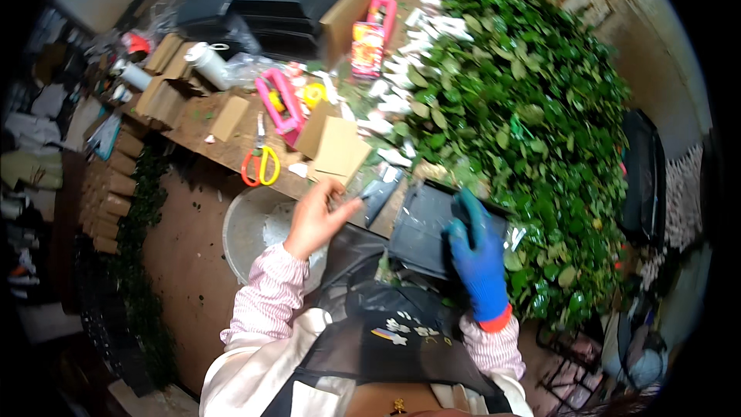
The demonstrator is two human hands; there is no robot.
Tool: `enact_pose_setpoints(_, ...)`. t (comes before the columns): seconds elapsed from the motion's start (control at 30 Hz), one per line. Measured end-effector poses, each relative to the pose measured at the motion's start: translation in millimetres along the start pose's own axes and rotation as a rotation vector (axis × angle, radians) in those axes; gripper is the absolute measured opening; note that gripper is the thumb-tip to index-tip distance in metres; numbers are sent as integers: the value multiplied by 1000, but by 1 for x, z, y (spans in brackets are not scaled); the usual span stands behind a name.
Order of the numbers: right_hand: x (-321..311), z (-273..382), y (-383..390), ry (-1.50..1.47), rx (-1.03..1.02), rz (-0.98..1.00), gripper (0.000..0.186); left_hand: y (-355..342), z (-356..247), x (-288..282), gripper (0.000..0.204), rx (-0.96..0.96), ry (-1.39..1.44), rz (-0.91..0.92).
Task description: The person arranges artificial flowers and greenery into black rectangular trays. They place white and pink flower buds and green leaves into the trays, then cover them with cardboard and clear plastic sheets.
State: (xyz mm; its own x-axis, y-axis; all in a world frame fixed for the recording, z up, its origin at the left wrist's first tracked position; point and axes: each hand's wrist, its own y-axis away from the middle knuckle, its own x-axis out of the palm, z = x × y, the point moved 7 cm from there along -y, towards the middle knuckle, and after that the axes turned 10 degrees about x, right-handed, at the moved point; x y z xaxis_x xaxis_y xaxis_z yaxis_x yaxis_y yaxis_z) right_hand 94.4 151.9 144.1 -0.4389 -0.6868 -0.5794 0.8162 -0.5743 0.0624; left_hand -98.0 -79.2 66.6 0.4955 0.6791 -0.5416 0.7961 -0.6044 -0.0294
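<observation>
My bare left hand (320,215) is over the bench's front edge by tan cardboard pieces (343,150), fingers loosely bent and thumb apart. Just right of it lies a long dark object (380,194), too unclear to name. My right hand (475,259), in a blue glove with green fingertips, grips a dark plastic tray (417,228), its fingertips at the far rim. Orange-and-yellow scissors (262,166) lie left of the cardboard.
Dense leafy stems with white-wrapped ends (525,131) fill the right side. Pink-handled tools (282,108), a white bottle (207,66) and stacked black cases (262,8) are at the back. A pale tub (239,228) stands below the bench's front edge.
</observation>
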Motion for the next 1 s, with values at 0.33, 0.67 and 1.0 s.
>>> enact_pose_setpoints(0.33, 49, 64, 2, -107, -145, 373, 16, -124, 199, -80, 28, -262, 432, -554)
enact_pose_setpoints(0.67, 206, 52, -69, -448, 125, 943, 33, 43, 29, 13, 25, -300, 1146, -335)
enact_pose_setpoints(1.0, 222, 53, -53, 145, -237, 515, 26, -59, 159, -68, 39, -391, 664, -246)
